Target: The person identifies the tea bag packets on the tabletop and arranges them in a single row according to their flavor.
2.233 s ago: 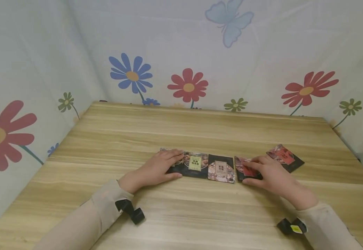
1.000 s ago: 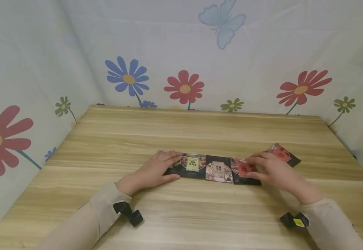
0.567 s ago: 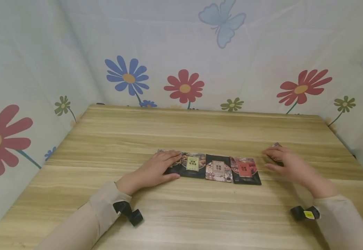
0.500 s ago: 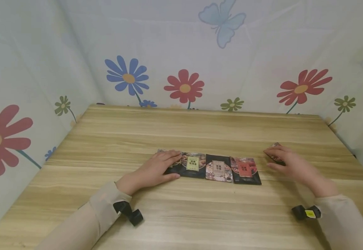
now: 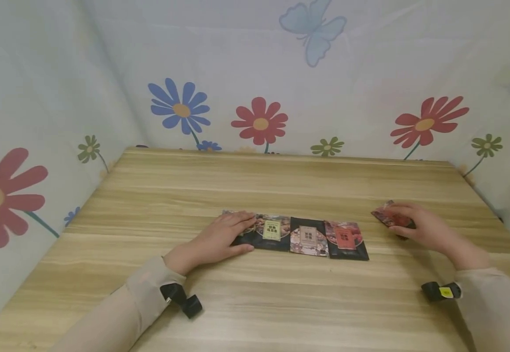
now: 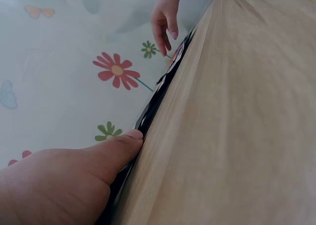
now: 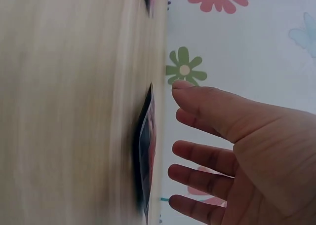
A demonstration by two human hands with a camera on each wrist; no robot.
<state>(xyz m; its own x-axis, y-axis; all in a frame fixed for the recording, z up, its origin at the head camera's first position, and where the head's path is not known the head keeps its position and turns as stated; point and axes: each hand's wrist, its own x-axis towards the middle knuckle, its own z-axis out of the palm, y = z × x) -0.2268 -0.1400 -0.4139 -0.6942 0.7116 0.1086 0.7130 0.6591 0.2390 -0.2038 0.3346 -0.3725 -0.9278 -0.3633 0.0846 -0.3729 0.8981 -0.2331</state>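
A row of flat black printed sachets lies edge to edge on the table. My left hand (image 5: 217,238) rests on the leftmost sachet (image 5: 246,238) and covers most of it, its fingers extended. To its right come a green-labelled sachet (image 5: 272,231), a pink-labelled sachet (image 5: 309,238) and a red-labelled sachet (image 5: 346,240). Another red-labelled sachet (image 5: 387,214) lies askew, farther right. Over that one hovers my right hand (image 5: 428,230), partly hiding it. In the right wrist view, the fingers (image 7: 202,180) are loosely extended beside the sachet (image 7: 147,156), with a gap between.
The wood-grain table (image 5: 237,181) ends at a back edge against a white cloth (image 5: 220,44) printed with flowers and a butterfly. Black wrist cameras (image 5: 182,300) are strapped at both sleeves.
My right hand slid a red-labelled sachet left against the row, let go of it, and moved right over the askew sachet. The left hand has stayed in place.
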